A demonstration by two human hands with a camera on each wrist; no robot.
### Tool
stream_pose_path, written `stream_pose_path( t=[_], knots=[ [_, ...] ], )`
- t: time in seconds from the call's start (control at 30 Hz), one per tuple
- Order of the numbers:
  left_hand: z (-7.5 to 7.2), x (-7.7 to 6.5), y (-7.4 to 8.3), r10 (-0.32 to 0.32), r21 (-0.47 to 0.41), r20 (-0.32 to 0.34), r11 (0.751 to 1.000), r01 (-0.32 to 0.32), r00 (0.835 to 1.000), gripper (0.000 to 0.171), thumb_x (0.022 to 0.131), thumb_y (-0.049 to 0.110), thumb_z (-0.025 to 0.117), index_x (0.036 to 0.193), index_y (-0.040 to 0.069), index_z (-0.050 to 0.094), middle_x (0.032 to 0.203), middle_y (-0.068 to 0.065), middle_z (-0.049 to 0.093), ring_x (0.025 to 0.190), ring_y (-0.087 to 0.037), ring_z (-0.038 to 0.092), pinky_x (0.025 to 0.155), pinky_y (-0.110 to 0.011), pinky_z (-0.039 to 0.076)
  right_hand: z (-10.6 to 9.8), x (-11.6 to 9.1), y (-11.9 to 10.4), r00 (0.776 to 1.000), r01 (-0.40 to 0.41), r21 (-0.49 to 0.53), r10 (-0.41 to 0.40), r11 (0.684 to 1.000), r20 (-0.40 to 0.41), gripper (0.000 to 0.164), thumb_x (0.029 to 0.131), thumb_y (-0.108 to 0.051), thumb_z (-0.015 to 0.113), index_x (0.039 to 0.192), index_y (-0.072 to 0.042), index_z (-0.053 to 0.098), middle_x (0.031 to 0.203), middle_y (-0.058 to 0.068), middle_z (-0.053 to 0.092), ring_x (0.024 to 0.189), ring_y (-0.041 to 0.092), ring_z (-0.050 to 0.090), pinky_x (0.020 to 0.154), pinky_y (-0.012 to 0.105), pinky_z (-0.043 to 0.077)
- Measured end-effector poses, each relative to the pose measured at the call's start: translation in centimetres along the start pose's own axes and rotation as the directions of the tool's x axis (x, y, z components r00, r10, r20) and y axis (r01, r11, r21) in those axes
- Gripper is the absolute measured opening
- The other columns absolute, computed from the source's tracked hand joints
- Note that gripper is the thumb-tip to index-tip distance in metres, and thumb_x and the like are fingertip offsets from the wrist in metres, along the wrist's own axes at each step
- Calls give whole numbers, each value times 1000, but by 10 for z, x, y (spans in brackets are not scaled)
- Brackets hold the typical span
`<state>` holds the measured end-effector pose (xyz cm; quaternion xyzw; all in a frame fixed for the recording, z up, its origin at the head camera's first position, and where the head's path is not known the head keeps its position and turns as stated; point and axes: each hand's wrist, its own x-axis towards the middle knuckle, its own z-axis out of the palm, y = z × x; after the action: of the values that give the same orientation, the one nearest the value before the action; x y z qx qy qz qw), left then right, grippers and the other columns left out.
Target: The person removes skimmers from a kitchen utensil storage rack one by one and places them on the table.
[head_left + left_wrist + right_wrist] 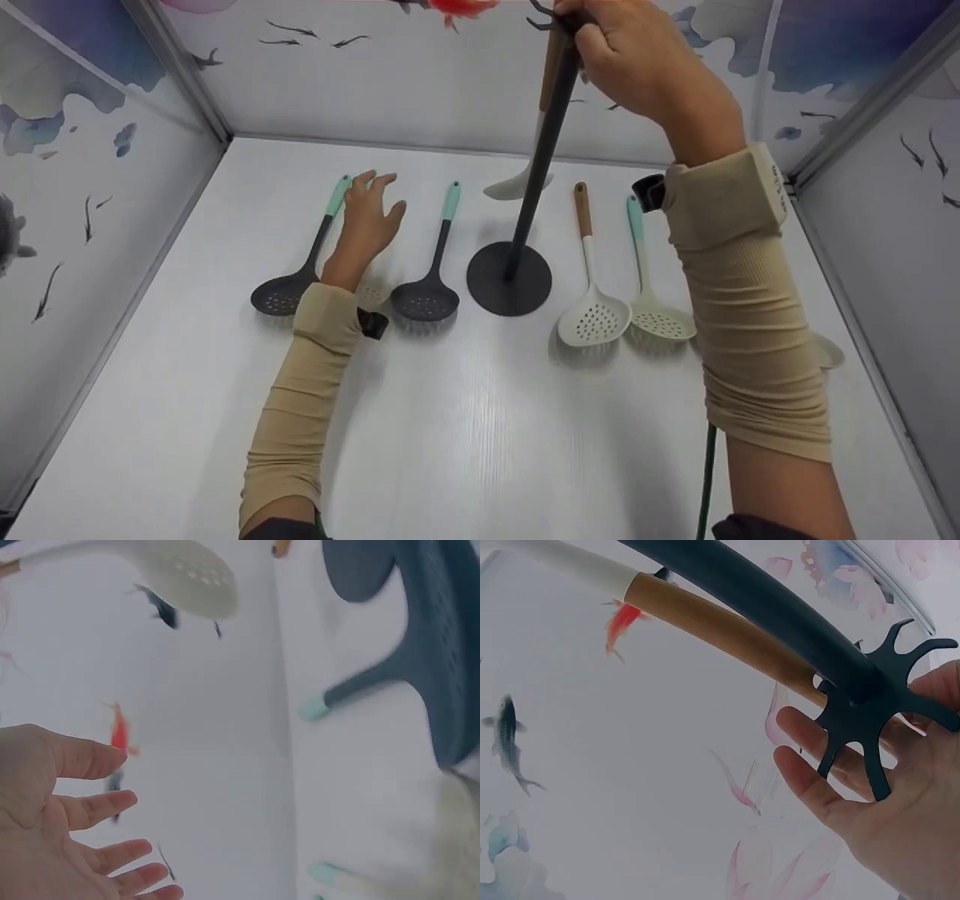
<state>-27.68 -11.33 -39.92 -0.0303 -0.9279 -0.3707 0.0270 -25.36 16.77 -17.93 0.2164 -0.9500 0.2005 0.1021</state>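
Note:
My right hand [637, 60] grips the hooked top of a black utensil stand [540, 165]; its hook rack [862, 705] overlaps the fingers in the right wrist view. A pale slotted spoon [187, 574] with a brown handle [720, 630] hangs from the rack, its head [514, 185] above the table. My left hand [367, 217] is spread and holds nothing, over the table between two black skimmers with mint handles, one at left [289, 289], one at right [425, 300]. A pale perforated head [371, 292] shows partly behind the left wrist.
Right of the stand's round base [487, 289] lie a white skimmer [595, 319] with a brown handle and a pale green skimmer [664, 319] with a mint handle. Another pale utensil head [827, 352] is mostly behind the right forearm. Printed panels [375, 90] enclose the white table [480, 420].

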Motion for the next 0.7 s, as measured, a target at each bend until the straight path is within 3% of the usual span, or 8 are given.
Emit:
stream_pose_path(
  t=[0.13, 0.33, 0.43, 0.7],
  knots=[
    [1, -5, 34, 140, -92, -11, 986, -140, 990, 47, 96, 18, 49, 140, 7, 38, 148, -16, 25, 140, -29, 21, 113, -41, 24, 1, 0, 2, 1000, 12, 15, -11, 1000, -13, 42, 98, -19, 23, 133, -10, 45, 126, 17, 49, 103, 28, 51, 94, 40, 43],
    [8, -6, 72, 326, -196, -37, 924, -327, 945, 43, 97, 14, 47, 138, 5, 39, 144, -12, 35, 137, -23, 29, 112, -32, 25, 1, 2, 5, 998, 34, 29, -33, 999, -48, 42, 97, -16, 24, 130, -10, 48, 131, 15, 47, 110, 29, 49, 98, 40, 41],
    [17, -3, 86, 362, -276, -22, 894, -354, 932, 44, 98, 13, 44, 140, 7, 37, 144, -9, 37, 136, -19, 32, 110, -27, 29, 2, 2, 6, 996, 49, 44, -46, 998, -73, 41, 97, -15, 25, 128, -9, 50, 130, 14, 47, 109, 28, 50, 98, 38, 41],
    [45, 11, 111, 402, -474, 59, 817, -329, 914, 51, 101, 19, 36, 148, 10, 20, 150, -9, 32, 139, -17, 30, 109, -24, 30, 3, 4, 8, 990, 97, 54, -91, 994, -104, 40, 96, -14, 26, 125, -5, 51, 128, 15, 48, 109, 28, 52, 98, 35, 41]
  ],
)
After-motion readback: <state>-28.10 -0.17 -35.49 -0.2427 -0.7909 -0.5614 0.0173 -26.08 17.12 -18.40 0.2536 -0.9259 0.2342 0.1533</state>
